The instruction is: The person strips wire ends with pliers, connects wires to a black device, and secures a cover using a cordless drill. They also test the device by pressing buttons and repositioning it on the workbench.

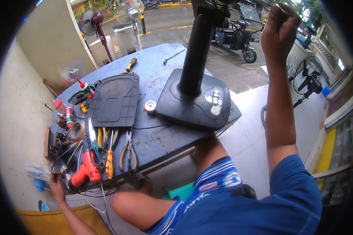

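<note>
My left hand (58, 188) is at the table's left edge, its fingers closed on a black cord (55, 164) beside a small black-and-grey plug or socket piece (66, 173). A red drill (90, 170) lies beside it, among scissors (96, 150), pliers (127, 152) and an orange screwdriver (110, 160). My right hand (280, 33) is raised high, right of the upper end of a black stand (194, 53), fingers curled around something too small to make out. The stand rises upright from its black base with buttons (192, 109). A black flat plate (113, 102) lies left of it.
The blue table (166, 143) also bears glue bottles (86, 88), tape (76, 131) and a silver spool (150, 105). Fans (96, 21) stand behind it, another (308, 78) at right. A parked scooter (239, 39) is beyond, a green stool (176, 191) below, a wall (15, 98) left.
</note>
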{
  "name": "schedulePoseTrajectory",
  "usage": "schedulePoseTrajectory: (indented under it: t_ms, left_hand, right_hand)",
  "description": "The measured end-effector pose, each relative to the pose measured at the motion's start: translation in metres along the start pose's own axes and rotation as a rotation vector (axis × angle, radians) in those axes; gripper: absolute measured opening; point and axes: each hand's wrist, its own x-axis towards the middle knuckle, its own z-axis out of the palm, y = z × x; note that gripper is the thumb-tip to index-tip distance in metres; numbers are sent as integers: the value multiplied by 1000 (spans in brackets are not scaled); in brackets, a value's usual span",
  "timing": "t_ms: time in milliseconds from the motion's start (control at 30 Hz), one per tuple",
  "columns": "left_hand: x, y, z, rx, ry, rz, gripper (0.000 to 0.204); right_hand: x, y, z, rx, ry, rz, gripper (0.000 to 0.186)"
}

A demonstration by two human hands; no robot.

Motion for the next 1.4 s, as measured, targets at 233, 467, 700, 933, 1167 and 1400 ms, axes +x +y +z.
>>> schedulePoseTrajectory:
  t_ms: [233,467,700,933,1167,1400]
  left_hand:
    - [22,-39,-27,915,-287,346,78]
    - [-3,30,-4,617,-154,-105,48]
    - [12,24,-10,445,-138,-241,50]
    - [9,-4,-1,9,-54,8,11]
    - [-3,8,5,-100,-4,-16,7]
    - [-6,19,8,-48,5,-23,8]
  right_hand:
    - [-191,-25,-63,51,-1002,381,25]
    - [-241,-28,-89,4,-1066,377,36]
    - [-232,-29,-89,10,-1150,425,37]
    - [-86,-25,-55,65,-488,313,36]
    - [35,-40,-16,-66,-280,4,24]
    - [36,-25,1,-211,-232,-250,27]
